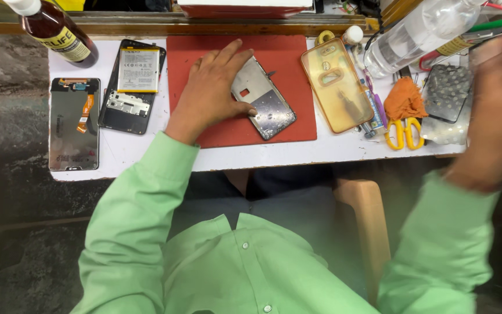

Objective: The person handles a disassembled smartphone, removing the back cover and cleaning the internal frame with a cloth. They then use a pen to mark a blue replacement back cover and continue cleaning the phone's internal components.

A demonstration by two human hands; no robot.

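Note:
My left hand point(213, 87) rests flat on a red mat point(289, 58), thumb and fingers pressing the left edge of a bare metal phone frame point(265, 102) that lies tilted on the mat. My right hand point(498, 110) is raised at the right edge of the view, blurred; whether it holds anything cannot be made out. Both arms wear light green sleeves.
On the white table point(146, 154) lie an opened phone with its battery showing point(132, 84), a detached screen point(74, 123), a yellowed clear phone case point(335, 84), yellow-handled scissors point(403, 132), an orange cloth point(405, 99), a brown bottle point(59, 32) and a clear plastic bottle point(419, 32).

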